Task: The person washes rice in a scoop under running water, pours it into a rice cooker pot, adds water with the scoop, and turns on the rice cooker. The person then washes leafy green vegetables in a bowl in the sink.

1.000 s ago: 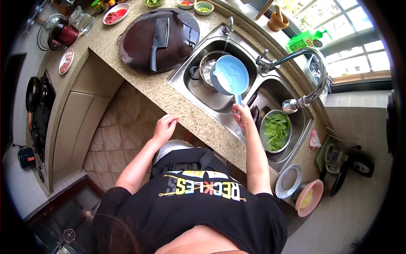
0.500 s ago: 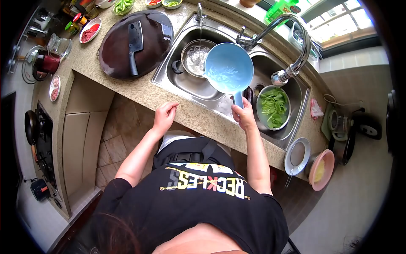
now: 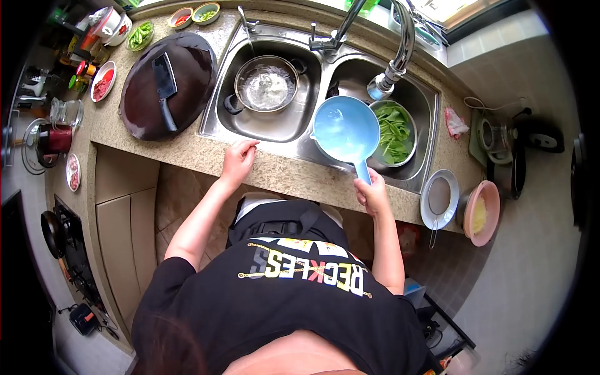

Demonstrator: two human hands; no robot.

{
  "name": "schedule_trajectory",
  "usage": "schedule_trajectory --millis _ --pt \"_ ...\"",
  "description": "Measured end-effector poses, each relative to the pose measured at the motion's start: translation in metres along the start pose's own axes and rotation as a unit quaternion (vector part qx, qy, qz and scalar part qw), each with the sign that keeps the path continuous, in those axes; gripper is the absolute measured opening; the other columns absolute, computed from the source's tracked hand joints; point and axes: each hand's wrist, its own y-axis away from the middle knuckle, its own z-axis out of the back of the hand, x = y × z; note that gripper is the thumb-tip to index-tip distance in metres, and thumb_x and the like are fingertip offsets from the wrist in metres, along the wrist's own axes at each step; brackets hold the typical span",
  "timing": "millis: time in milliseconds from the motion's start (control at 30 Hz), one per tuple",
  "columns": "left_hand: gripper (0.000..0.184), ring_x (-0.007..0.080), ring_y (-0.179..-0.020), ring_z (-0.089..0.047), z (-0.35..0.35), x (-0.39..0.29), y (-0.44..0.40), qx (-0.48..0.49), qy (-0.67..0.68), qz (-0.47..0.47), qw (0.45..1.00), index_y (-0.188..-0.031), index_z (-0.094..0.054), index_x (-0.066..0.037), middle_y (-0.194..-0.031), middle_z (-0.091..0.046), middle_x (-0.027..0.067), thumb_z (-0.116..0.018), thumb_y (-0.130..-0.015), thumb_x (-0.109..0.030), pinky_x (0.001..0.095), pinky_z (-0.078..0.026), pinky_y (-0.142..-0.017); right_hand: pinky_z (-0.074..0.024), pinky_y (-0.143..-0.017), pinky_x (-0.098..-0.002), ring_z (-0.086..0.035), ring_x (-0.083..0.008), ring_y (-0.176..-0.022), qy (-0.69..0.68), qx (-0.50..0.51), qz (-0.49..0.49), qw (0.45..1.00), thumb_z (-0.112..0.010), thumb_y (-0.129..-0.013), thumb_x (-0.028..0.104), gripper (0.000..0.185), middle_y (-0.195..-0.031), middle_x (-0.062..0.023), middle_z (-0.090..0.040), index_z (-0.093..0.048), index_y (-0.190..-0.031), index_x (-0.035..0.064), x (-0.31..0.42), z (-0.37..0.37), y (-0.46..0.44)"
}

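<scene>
My right hand (image 3: 374, 193) is wrapped round the handle of a blue ladle (image 3: 345, 128), which holds clear water over the divider and front edge of the double sink (image 3: 317, 140). My left hand (image 3: 239, 161) hovers by the counter's front edge, its fingers curled together with nothing visible in them. In the left basin a metal pot (image 3: 267, 84) with black handles stands under a thin stream from the small tap (image 3: 249, 26). A metal bowl of green leaves (image 3: 394, 128) sits in the right basin, partly hidden by the ladle.
On the left, a cleaver (image 3: 165, 84) lies on a round dark board (image 3: 144, 112). The large curved faucet (image 3: 390, 72) hangs over the right basin. A strainer on a white bowl (image 3: 450, 215) and a pink bowl (image 3: 492, 215) stand at the right end.
The view has turned, shifting the sink leftward. The blue ladle has moved away from the pot toward the right basin, leaving the pot uncovered. My right hand still holds the ladle.
</scene>
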Motion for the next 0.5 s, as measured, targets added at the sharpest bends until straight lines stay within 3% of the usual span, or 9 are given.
schedule_trajectory --millis 167,300,400,500 --pt "0.017 0.0163 -0.068 -0.057 0.002 -0.004 -0.029 0.002 -0.032 -0.023 0.999 -0.096 -0.065 -0.001 -0.081 -0.061 0.0094 -0.055 -0.083 0.002 0.0255 -0.046 -0.062 -0.0262 -0.033 -0.0203 -0.035 -0.0049 -0.035 -0.022 -0.041 -0.012 0.999 -0.059 -0.078 0.007 0.027 -0.058 0.0005 -0.046 -0.053 -0.103 -0.0008 -0.001 0.024 0.020" --pt "0.017 0.0117 -0.069 -0.057 0.010 0.009 -0.057 -0.022 -0.038 -0.021 0.999 -0.098 -0.065 -0.002 -0.083 -0.061 0.0075 -0.055 -0.084 0.000 0.0237 -0.046 -0.062 -0.0265 -0.033 -0.0203 -0.035 -0.0054 -0.035 -0.059 -0.051 0.000 0.997 -0.059 -0.078 0.007 0.028 -0.056 0.0003 -0.045 -0.052 -0.104 -0.0004 -0.005 0.034 0.026" --pt "0.019 0.0109 -0.074 -0.059 0.021 0.045 -0.085 -0.061 0.019 0.006 0.998 -0.100 -0.065 -0.002 -0.085 -0.063 0.0061 -0.055 -0.084 0.000 0.0224 -0.047 -0.068 -0.0266 -0.033 -0.0202 -0.034 -0.0059 -0.035 -0.088 -0.059 0.009 0.994 -0.059 -0.078 0.007 0.027 -0.055 0.0000 -0.044 -0.051 -0.103 0.0002 -0.006 0.036 0.031" --pt "0.021 0.0083 -0.077 -0.059 0.041 0.049 -0.121 -0.069 0.110 0.103 0.986 -0.105 -0.062 0.000 -0.089 -0.063 0.0041 -0.053 -0.086 -0.002 0.0213 -0.049 -0.069 -0.0266 -0.032 -0.0203 -0.034 -0.0064 -0.034 -0.095 -0.077 0.032 0.992 -0.058 -0.077 0.006 0.026 -0.054 0.0000 -0.044 -0.051 -0.101 0.0011 -0.007 0.040 0.026"
